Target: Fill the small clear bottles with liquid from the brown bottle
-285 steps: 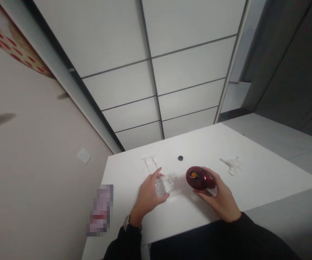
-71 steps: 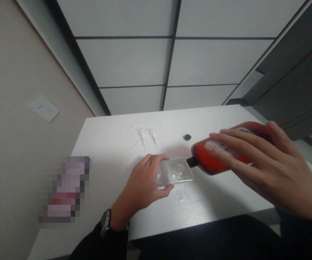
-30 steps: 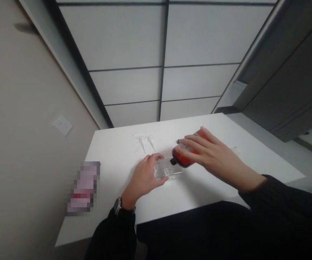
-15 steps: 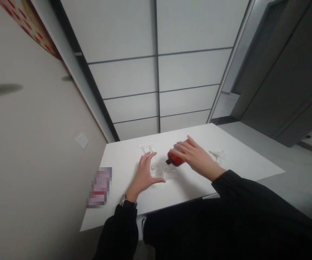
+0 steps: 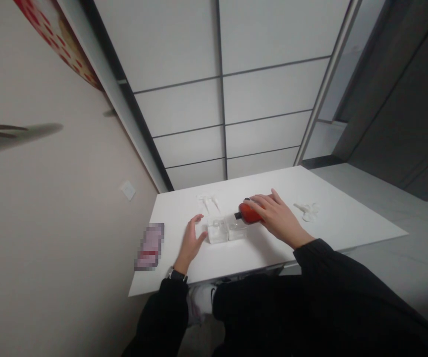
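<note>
Head view, piloting from miles away, and the biggest thing I've got is a wall of pale panelled doors (image 5: pixel 184 114) with dark strips between the panels. Under that is the white table (image 5: pixel 333 223), angled a bit on my screen. A black sleeve (image 5: pixel 342 270) leads to my right hand (image 5: pixel 279 220), and that grip is wrapped around a red bottle (image 5: pixel 251 212). I've got the bottle tipped nearly onto its side, dark neck pointing left, right by the back rim of the right-hand section of a clear container (image 5: pixel 218 239). Can't tell if neck and rim touch. My left hand (image 5: pixel 190 242) is just beside the container's left end, thumb and fingers spread apart, so that grip is slack; can't tell if the thumb brushes the plastic. The container sits on the table between both hands, two sections side by side. Near the left edge lies a pinkish thing (image 5: pixel 150 246), pixelated, so no clue. Well right of the bottle there's a crumpled white bit (image 5: pixel 308 212). Behind the container, I see white nozzle-looking pieces (image 5: pixel 215 201). Smallest: a dark bit (image 5: pixel 247 199) peeking out just past the bottle.
</note>
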A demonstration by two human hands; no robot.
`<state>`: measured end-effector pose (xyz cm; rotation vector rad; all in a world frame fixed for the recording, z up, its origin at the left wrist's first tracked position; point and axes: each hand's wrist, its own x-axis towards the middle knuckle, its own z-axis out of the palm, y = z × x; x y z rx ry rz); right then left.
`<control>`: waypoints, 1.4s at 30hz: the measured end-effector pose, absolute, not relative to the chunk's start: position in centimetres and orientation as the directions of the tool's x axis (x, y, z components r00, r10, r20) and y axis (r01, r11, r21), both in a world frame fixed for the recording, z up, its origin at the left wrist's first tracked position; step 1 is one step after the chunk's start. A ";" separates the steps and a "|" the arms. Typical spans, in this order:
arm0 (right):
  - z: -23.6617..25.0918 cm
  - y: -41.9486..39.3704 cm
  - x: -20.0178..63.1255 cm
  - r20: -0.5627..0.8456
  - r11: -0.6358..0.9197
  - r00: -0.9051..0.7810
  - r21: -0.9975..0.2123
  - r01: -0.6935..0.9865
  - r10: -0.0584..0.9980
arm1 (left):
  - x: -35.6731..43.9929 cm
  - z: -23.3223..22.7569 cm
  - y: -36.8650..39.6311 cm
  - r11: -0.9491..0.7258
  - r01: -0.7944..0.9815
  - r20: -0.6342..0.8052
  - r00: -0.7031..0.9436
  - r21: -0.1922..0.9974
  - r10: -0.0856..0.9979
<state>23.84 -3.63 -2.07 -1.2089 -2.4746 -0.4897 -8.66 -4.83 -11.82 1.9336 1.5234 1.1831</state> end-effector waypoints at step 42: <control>4.2 -2.0 19.6 0.207 0.633 -0.843 0.577 0.515 0.497 | -8.4 -12.7 -4.7 -0.356 0.650 0.326 0.172 0.671 0.930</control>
